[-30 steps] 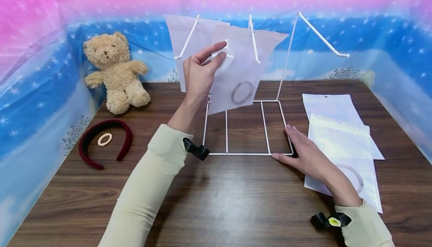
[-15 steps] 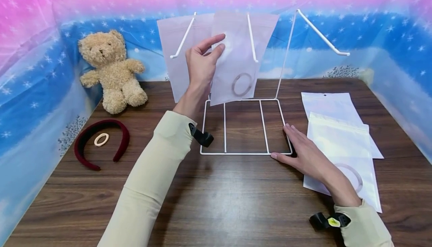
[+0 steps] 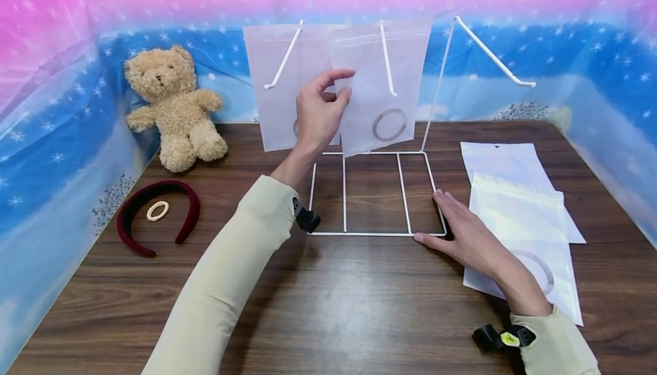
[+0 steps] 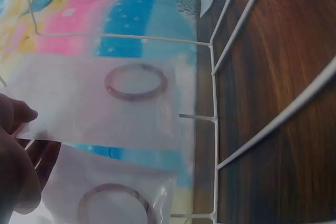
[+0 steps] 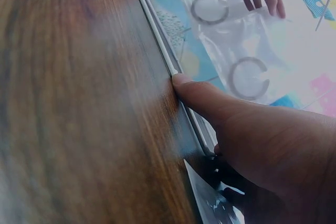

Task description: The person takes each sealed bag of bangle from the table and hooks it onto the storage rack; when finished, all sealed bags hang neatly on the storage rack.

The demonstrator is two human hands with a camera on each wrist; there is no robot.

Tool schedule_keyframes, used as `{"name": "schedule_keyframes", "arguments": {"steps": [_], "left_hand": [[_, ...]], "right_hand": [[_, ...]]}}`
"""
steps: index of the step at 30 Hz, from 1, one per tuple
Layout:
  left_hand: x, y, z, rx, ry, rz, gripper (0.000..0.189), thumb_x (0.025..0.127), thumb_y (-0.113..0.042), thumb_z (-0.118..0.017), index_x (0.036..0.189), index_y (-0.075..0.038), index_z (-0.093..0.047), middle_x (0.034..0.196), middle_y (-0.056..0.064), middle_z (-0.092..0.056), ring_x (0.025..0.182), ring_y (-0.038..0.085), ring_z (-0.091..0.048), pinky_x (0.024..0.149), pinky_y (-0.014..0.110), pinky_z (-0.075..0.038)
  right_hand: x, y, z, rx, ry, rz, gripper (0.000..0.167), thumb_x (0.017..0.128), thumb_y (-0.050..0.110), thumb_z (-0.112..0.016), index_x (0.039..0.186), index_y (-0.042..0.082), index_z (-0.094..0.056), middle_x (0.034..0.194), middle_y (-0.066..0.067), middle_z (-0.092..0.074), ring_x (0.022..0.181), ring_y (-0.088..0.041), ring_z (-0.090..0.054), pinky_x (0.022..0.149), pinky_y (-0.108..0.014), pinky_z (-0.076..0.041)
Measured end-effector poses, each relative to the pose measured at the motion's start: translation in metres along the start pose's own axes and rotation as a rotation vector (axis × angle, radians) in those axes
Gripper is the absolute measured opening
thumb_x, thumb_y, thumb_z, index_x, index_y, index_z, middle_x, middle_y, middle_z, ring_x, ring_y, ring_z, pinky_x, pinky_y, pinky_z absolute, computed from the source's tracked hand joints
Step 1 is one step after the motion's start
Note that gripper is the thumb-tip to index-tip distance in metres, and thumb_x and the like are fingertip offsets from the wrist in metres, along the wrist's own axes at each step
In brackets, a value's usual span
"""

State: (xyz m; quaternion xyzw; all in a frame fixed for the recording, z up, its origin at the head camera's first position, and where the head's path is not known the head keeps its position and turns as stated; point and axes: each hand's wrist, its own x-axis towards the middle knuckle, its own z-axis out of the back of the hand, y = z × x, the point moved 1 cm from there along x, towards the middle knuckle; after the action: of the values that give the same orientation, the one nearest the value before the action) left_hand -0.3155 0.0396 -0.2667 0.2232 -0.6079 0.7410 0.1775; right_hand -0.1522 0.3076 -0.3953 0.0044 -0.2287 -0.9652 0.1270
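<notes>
In the head view, a frosted zip bag [image 3: 380, 67] with a bangle [image 3: 389, 125] inside hangs at the middle hook [image 3: 387, 61] of a white wire display rack [image 3: 377, 234]. My left hand [image 3: 320, 107] is at this bag's left edge, thumb and index fingertips apart against the film. A second bag [image 3: 279, 50] hangs at the left hook [image 3: 283, 58], partly behind that hand; its bangle [image 4: 115, 203] shows in the left wrist view. My right hand [image 3: 469, 238] rests on the rack's front right corner. Its thumb [image 5: 202, 95] touches the front bar and its straight fingers lie along the side bar.
Two more white bags [image 3: 518, 210] overlap on the table at the right, beside my right forearm. The right hook [image 3: 495, 50] sticks out toward me. A teddy bear [image 3: 171, 110] sits at the back left, behind a dark red headband [image 3: 192, 210] and a cream ring [image 3: 158, 211].
The middle bag has settled flatter and straighter at its hook, and the crease at my left fingertips is gone. My left hand shifted slightly right and down. My right hand stayed put.
</notes>
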Motion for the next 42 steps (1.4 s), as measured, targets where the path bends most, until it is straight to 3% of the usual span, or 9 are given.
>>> {"name": "schedule_keyframes", "arguments": {"steps": [3,8,11,17,22,28,34,38,42], "left_hand": [[-0.007,0.001,0.009,0.06,0.006,-0.051,0.026,0.088,-0.01,-0.069,0.113,-0.017,-0.074,0.111,-0.006,-0.07,0.082,0.009,-0.069,0.07,0.023,-0.054],[-0.021,-0.001,0.028,0.13,0.046,-0.105,0.036,0.086,-0.011,-0.072,0.122,-0.012,-0.068,0.127,-0.002,-0.062,0.111,0.003,-0.057,0.09,0.029,-0.049],[-0.039,-0.004,0.046,0.161,0.072,-0.086,0.042,0.085,-0.014,-0.073,0.126,-0.009,-0.063,0.132,0.003,-0.055,0.122,0.008,-0.049,0.094,0.034,-0.046],[-0.084,-0.001,0.073,0.045,0.192,0.108,0.048,0.087,-0.006,-0.073,0.131,0.002,-0.053,0.131,0.017,-0.055,0.121,0.033,-0.053,0.098,0.044,-0.045],[-0.113,0.002,0.079,0.172,0.374,0.288,0.059,0.088,-0.014,-0.075,0.138,-0.002,-0.046,0.134,0.016,-0.053,0.123,0.031,-0.051,0.1,0.042,-0.044],[-0.129,0.02,0.082,0.389,0.532,0.331,0.071,0.087,-0.029,-0.076,0.143,-0.005,-0.04,0.143,0.016,-0.047,0.13,0.032,-0.046,0.107,0.044,-0.037],[-0.135,0.044,0.088,0.411,0.664,0.391,0.081,0.086,-0.04,-0.075,0.148,-0.005,-0.036,0.148,0.015,-0.041,0.138,0.028,-0.036,0.111,0.044,-0.03],[-0.139,0.054,0.092,0.413,0.721,0.366,0.087,0.085,-0.045,-0.075,0.151,-0.008,-0.033,0.153,0.016,-0.034,0.142,0.027,-0.029,0.112,0.044,-0.027],[-0.145,0.06,0.092,0.469,0.736,0.225,0.088,0.084,-0.045,-0.076,0.15,-0.005,-0.034,0.155,0.018,-0.03,0.145,0.03,-0.02,0.115,0.047,-0.019]], "right_hand": [[0.004,0.002,-0.001,-0.004,0.008,0.009,0.102,0.086,0.066,-0.06,0.156,0.003,-0.018,0.159,-0.019,-0.019,0.146,-0.036,-0.016,0.109,-0.06,-0.023],[0.009,0.006,-0.001,-0.009,0.03,0.01,0.104,0.086,0.067,-0.059,0.156,0.003,-0.017,0.159,-0.02,-0.018,0.146,-0.037,-0.015,0.109,-0.06,-0.022],[0.01,0.007,0.0,-0.01,0.033,0.013,0.104,0.086,0.067,-0.059,0.156,0.004,-0.017,0.159,-0.02,-0.018,0.146,-0.037,-0.015,0.109,-0.06,-0.022],[0.009,0.005,0.004,-0.003,0.028,0.014,0.103,0.086,0.066,-0.061,0.157,0.005,-0.016,0.16,-0.019,-0.018,0.146,-0.037,-0.015,0.109,-0.061,-0.022],[0.007,0.0,0.006,-0.001,0.018,0.008,0.102,0.086,0.063,-0.063,0.157,0.005,-0.017,0.159,-0.019,-0.018,0.146,-0.038,-0.015,0.108,-0.062,-0.023],[0.005,-0.005,0.007,-0.004,0.018,0.005,0.102,0.086,0.062,-0.063,0.156,0.004,-0.017,0.159,-0.022,-0.018,0.145,-0.04,-0.015,0.106,-0.064,-0.022],[0.005,-0.005,0.004,-0.003,0.028,0.007,0.102,0.087,0.061,-0.063,0.156,0.001,-0.017,0.159,-0.023,-0.018,0.145,-0.041,-0.015,0.106,-0.065,-0.022],[0.008,-0.004,0.002,-0.004,0.028,0.01,0.102,0.087,0.061,-0.063,0.156,0.002,-0.018,0.159,-0.022,-0.019,0.145,-0.041,-0.015,0.106,-0.064,-0.022],[0.01,-0.002,0.002,0.002,0.025,0.007,0.102,0.086,0.061,-0.064,0.156,0.003,-0.017,0.159,-0.021,-0.018,0.145,-0.04,-0.015,0.107,-0.064,-0.022]]}}
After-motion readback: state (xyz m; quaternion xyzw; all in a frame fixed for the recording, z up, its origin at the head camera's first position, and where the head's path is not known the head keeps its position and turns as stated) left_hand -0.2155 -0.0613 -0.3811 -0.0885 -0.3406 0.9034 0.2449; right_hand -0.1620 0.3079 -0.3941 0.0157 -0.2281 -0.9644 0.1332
